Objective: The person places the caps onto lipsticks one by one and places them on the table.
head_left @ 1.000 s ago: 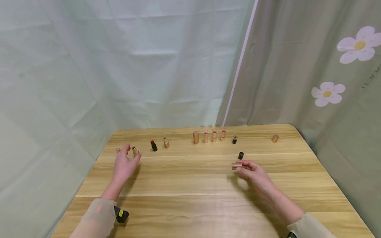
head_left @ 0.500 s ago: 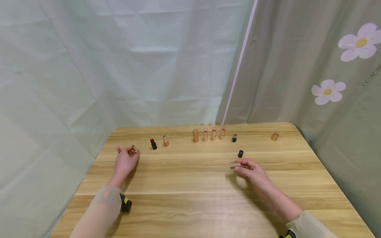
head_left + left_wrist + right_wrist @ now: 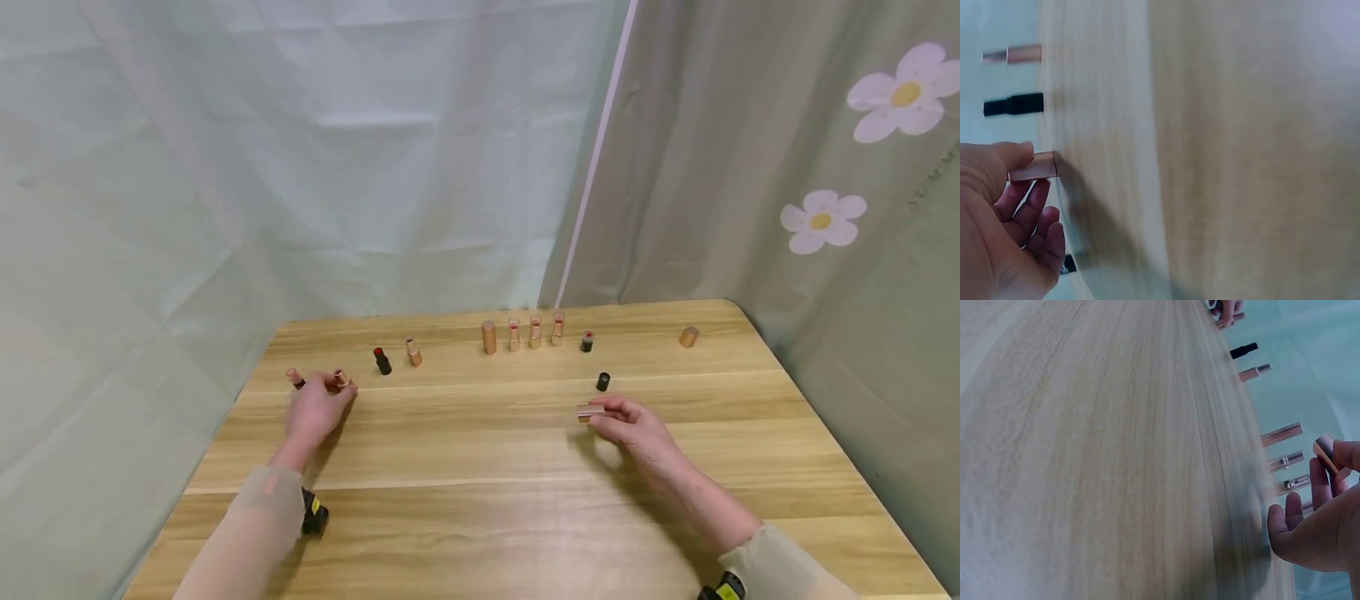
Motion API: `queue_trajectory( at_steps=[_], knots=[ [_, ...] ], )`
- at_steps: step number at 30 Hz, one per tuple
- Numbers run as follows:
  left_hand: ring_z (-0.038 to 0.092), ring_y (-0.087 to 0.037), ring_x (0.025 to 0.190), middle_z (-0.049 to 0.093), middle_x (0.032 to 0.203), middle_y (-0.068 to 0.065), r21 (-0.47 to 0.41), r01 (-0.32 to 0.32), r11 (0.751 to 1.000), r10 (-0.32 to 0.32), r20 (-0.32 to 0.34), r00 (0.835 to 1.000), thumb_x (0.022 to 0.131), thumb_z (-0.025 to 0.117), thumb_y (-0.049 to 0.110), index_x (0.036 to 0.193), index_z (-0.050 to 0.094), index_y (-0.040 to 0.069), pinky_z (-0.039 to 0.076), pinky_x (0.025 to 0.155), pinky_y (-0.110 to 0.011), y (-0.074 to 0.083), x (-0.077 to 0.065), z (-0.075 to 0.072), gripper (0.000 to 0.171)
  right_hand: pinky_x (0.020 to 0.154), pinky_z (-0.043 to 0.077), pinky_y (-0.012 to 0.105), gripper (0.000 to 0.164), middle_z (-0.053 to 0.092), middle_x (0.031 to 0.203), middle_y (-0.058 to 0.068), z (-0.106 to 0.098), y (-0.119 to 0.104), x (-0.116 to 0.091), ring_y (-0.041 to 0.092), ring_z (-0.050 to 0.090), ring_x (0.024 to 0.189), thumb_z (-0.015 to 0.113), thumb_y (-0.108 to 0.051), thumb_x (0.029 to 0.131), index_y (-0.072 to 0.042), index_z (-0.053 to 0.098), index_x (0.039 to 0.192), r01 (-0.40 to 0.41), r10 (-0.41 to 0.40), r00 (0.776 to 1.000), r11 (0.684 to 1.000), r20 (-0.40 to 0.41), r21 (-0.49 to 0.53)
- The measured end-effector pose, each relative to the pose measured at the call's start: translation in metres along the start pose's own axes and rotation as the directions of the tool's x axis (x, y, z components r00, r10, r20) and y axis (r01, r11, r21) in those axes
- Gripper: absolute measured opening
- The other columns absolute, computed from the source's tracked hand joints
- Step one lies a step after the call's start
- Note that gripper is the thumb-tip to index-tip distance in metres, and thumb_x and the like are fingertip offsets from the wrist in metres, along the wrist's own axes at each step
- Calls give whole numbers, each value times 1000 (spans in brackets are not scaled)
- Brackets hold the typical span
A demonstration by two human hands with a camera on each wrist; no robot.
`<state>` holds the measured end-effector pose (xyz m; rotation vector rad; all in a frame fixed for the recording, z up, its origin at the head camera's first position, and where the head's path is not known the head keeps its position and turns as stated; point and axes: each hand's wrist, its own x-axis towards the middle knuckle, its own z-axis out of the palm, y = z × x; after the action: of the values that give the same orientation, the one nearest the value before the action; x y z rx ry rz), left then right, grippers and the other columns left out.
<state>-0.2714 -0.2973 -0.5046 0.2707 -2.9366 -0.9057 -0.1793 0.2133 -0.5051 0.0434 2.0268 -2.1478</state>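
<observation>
At the table's far left, my left hand (image 3: 317, 410) pinches a rose-gold lipstick tube (image 3: 342, 377) between thumb and fingers. The left wrist view shows that lipstick tube (image 3: 1038, 167) upright, its base at the wood. My right hand (image 3: 643, 435) holds a shiny rose-gold lipstick cap (image 3: 590, 412) sideways above the table, gripped by thumb and fingertips; in the right wrist view the cap (image 3: 1324, 450) shows tilted. Just left of the left hand stands a lipstick with a pinkish top (image 3: 293, 376), partly hidden. A small black cap (image 3: 603, 381) stands just beyond the right hand.
Behind the hands stand a black lipstick with a red tip (image 3: 382, 361), an uncapped rose-gold lipstick (image 3: 413, 352), a tall copper tube (image 3: 489, 337), several clear-topped lipsticks (image 3: 536, 332), a dark clear-topped one (image 3: 587, 342) and a copper cap (image 3: 689, 337). Curtains (image 3: 465, 167) rise behind the table.
My left fingers, spread around the rose-gold lipstick tube before, have closed to pinch it. My right hand stays nearly still with its cap. The head view has shifted slightly.
</observation>
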Motion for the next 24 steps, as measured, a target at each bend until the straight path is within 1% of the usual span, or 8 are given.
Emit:
queue_trajectory(
  at_steps=[3, 6, 11, 13, 16, 19, 21, 24],
  knots=[
    [64, -35, 95, 69, 106, -16, 2, -50, 999, 50, 4, 999, 98, 66, 36, 108, 66, 3, 48, 80, -52, 5, -6, 6, 35, 93, 51, 24, 45, 73, 116, 3, 0, -1, 0, 12, 65, 107, 72, -11, 96, 8, 55, 134, -2, 2, 1000, 1000, 0, 4],
    [64, -34, 93, 68, 102, -16, 4, -95, 995, 95, -2, 995, 96, 70, 34, 105, 64, 2, 49, 81, -50, 16, -14, 16, 34, 92, 51, 23, 45, 73, 115, 3, 0, -1, 0, 11, 65, 106, 72, -11, 96, 8, 56, 133, -4, 4, 1000, 1000, -1, 12],
    [61, -26, 87, 68, 97, -10, -24, -164, 986, 164, 32, 986, 93, 75, 30, 102, 64, 4, 49, 78, -44, 43, -31, 35, 30, 92, 50, 22, 47, 73, 115, 4, 0, -2, -2, 10, 65, 105, 71, -10, 96, 10, 53, 135, -5, 5, 1000, 1000, 2, 10],
    [59, -22, 82, 68, 94, -7, -41, -198, 979, 201, 59, 978, 93, 76, 30, 101, 64, 5, 48, 75, -40, 55, -37, 43, 28, 92, 50, 22, 48, 73, 115, 4, 0, -2, -3, 10, 65, 105, 71, -10, 96, 11, 53, 135, -6, 6, 1000, 1000, 0, 8],
    [55, -18, 76, 68, 90, -4, -57, -246, 968, 250, 77, 965, 92, 78, 29, 98, 64, 7, 46, 70, -36, 69, -42, 54, 26, 91, 50, 22, 48, 73, 115, 4, 1, -2, -3, 10, 65, 104, 71, -10, 96, 11, 53, 136, -6, 6, 1000, 1000, 0, 7],
    [54, -18, 75, 68, 88, -1, -62, -280, 958, 284, 75, 956, 89, 81, 28, 98, 64, 8, 46, 71, -36, 75, -45, 61, 27, 91, 50, 22, 48, 72, 115, 4, 0, -2, -4, 10, 65, 104, 72, -10, 96, 11, 53, 135, -3, 3, 1000, 1000, 0, 5],
    [55, -19, 79, 68, 90, 0, -62, -284, 957, 288, 71, 955, 87, 83, 27, 101, 65, 9, 46, 74, -38, 74, -45, 64, 30, 91, 50, 21, 48, 72, 116, 3, 0, -1, -4, 10, 65, 105, 72, -11, 96, 11, 53, 136, -7, 7, 1000, 1000, 0, -3],
    [56, -21, 85, 69, 94, 0, -63, -309, 949, 314, 75, 947, 86, 85, 26, 107, 66, 7, 46, 78, -38, 72, -43, 66, 34, 92, 50, 21, 48, 73, 116, 3, -3, -1, -4, 11, 65, 106, 72, -12, 96, 9, 54, 135, -14, 13, 1000, 1000, -16, -6]
  ],
)
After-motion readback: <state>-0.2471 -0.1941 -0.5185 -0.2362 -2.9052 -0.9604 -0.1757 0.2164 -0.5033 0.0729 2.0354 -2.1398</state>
